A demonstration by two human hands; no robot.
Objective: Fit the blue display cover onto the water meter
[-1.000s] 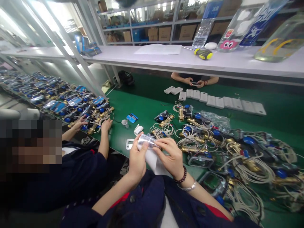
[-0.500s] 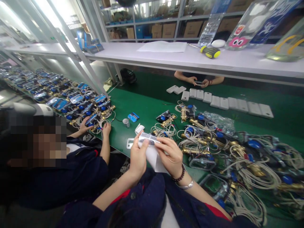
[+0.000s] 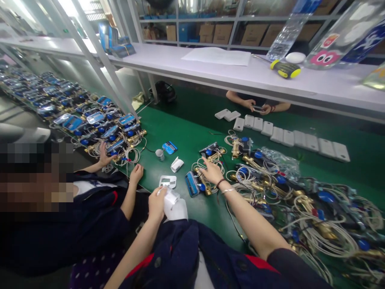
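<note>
My left hand (image 3: 157,204) is closed on a roll of white labels (image 3: 172,196), whose loose paper backing hangs down in front of my jacket. My right hand (image 3: 213,173) reaches over a water meter (image 3: 192,184) with a blue-edged display, a brass pipe and a coil of pale cable. Its fingers are apart and lie above the coil; whether they touch it I cannot tell. A flat white frame with cutouts (image 3: 167,182) lies just beyond my left hand. Farther off are a curled white piece (image 3: 177,164), a small clear cup (image 3: 159,154) and a blue card (image 3: 170,147).
Many brass meters with coiled cables (image 3: 270,176) crowd the right side of the green bench (image 3: 180,128). White covers (image 3: 282,136) form a row behind them. At left, a co-worker's hands (image 3: 136,173) are near more meters. A shelf (image 3: 168,58) overhead carries a screwdriver (image 3: 285,69) and bottles.
My right hand has left the labels and moved forward over the meter. My left hand has moved down and left, keeping the label roll. The co-worker's right hand has come away from the meter there.
</note>
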